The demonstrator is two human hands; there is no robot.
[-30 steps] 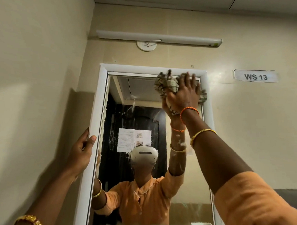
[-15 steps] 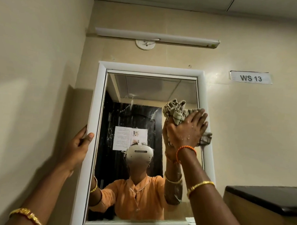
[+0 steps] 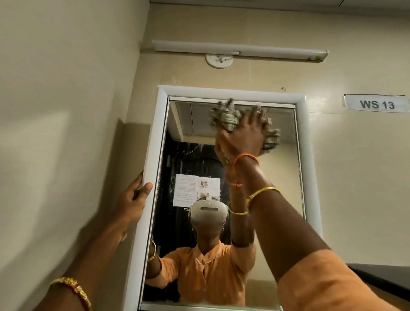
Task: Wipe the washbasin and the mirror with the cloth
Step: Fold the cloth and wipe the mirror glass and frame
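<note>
A white-framed mirror (image 3: 278, 172) hangs on the beige wall straight ahead. My right hand (image 3: 243, 136) presses a bunched checked cloth (image 3: 225, 119) flat against the glass near the top edge, a little right of centre. My left hand (image 3: 132, 199) grips the left side of the mirror's frame at mid height, thumb on the front. The glass reflects a person in an orange top with a white headset. The washbasin is out of view.
A tube light (image 3: 239, 50) and a round white fitting (image 3: 219, 60) sit above the mirror. A "WS 13" label (image 3: 376, 104) is on the wall at right. A dark counter edge (image 3: 386, 277) shows lower right. A side wall closes in at left.
My right hand dropped with the cloth to mid mirror, then swept back up to the top edge, now more toward the centre. My left hand stayed on the frame.
</note>
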